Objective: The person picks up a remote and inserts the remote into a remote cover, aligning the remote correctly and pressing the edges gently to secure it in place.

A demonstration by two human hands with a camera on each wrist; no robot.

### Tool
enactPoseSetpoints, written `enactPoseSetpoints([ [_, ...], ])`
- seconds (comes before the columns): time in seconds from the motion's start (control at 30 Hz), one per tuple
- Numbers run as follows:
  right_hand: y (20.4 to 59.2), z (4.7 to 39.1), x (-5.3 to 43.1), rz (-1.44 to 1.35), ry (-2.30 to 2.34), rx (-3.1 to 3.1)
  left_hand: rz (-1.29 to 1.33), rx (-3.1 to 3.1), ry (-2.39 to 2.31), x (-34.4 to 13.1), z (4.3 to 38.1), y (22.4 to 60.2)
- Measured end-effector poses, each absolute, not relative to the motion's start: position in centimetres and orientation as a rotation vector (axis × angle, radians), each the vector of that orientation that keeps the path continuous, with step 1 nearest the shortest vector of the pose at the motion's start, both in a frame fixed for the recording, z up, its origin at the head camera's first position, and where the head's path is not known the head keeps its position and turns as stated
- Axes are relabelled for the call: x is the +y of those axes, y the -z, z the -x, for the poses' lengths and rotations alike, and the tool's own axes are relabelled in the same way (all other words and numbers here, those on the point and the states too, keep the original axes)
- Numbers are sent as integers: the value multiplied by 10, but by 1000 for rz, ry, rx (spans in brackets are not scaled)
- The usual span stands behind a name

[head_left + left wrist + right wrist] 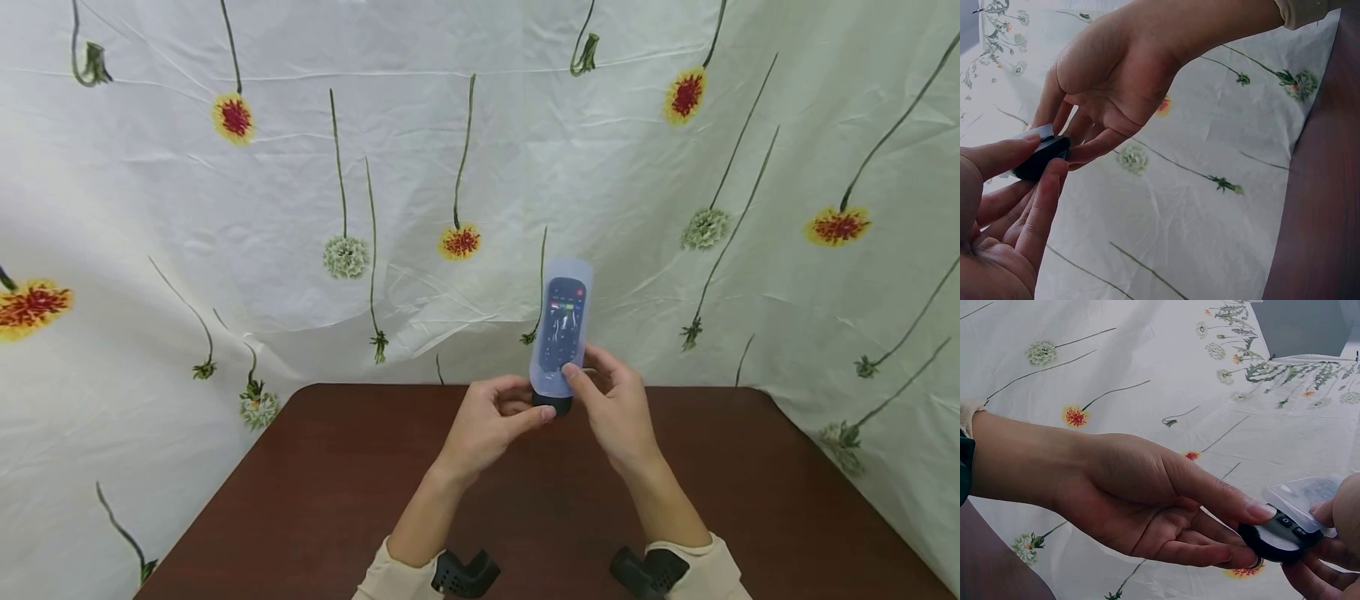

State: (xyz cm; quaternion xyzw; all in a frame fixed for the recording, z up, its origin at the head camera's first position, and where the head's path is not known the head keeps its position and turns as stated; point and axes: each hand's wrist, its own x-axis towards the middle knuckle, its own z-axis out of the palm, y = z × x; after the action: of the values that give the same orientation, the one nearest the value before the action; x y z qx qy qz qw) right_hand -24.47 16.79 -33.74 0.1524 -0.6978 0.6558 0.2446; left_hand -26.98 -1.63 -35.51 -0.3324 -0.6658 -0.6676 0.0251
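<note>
A dark remote control with small coloured buttons sits in a translucent silicone cover, upright and raised above the table. Its black lower end sticks out of the cover. My left hand pinches that end, with the thumb on the front. Higher up, my right hand grips the covered remote, thumb over the lower buttons and fingers behind. In the right wrist view, the left thumb presses beside the bottom buttons of the remote, and the cover's edge lies just above. The left wrist view shows mostly the black end.
A dark brown table spreads below both hands. Behind it and along its sides hangs a white cloth printed with flowers. Black wrist-worn devices sit at both cuffs.
</note>
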Motion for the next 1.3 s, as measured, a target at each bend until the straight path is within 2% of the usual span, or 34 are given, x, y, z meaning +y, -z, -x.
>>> enactPoseSetpoints([
  [0.57,339,247,167,-516,-1677,-1918,823,-1826,2008,-17,267,350],
  [1.3,344,245,162,-650,-1522,-2097,794,-1714,1983,-18,267,350],
])
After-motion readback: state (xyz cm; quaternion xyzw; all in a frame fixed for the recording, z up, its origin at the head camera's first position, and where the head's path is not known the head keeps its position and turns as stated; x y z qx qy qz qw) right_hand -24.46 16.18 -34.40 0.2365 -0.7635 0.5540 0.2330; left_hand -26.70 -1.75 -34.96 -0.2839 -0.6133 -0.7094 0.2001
